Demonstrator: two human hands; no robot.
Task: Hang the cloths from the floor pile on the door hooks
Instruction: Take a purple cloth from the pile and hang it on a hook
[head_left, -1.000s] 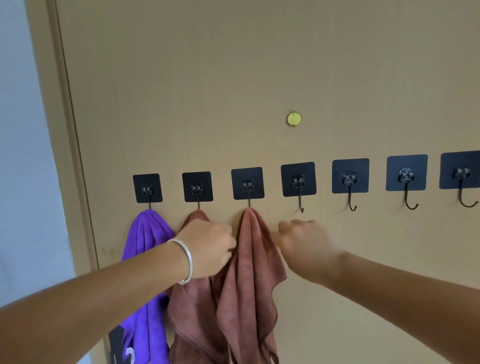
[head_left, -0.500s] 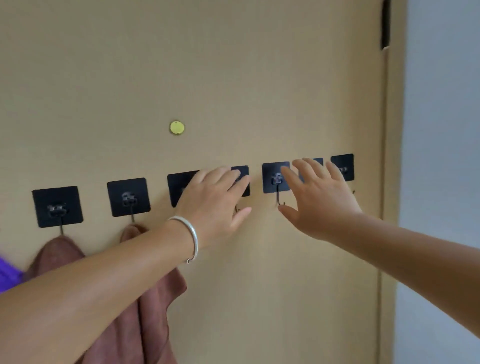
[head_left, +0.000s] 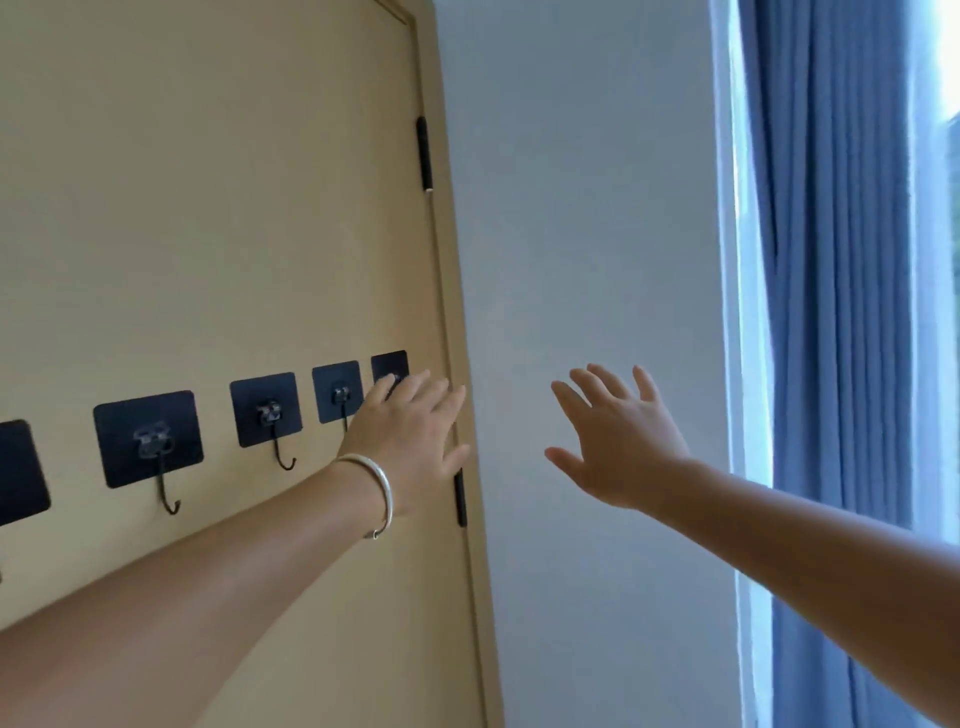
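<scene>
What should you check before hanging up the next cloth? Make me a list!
1. Left hand free to grab: ok, fingers straight, holding nothing.
2. Right hand free: ok, open, in front of the wall.
3. Empty hooks left on the door: ok, several bare.
4. Hooks look stuck on firmly: cannot tell.
5. Floor pile in sight: not ok, out of view.

Black hooks (head_left: 148, 439), tan door (head_left: 208, 208).

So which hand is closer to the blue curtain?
Right. The right hand hangs open in front of the white wall, beside the pleated blue curtain; the left hand is farther off, over the tan door's edge.
</scene>
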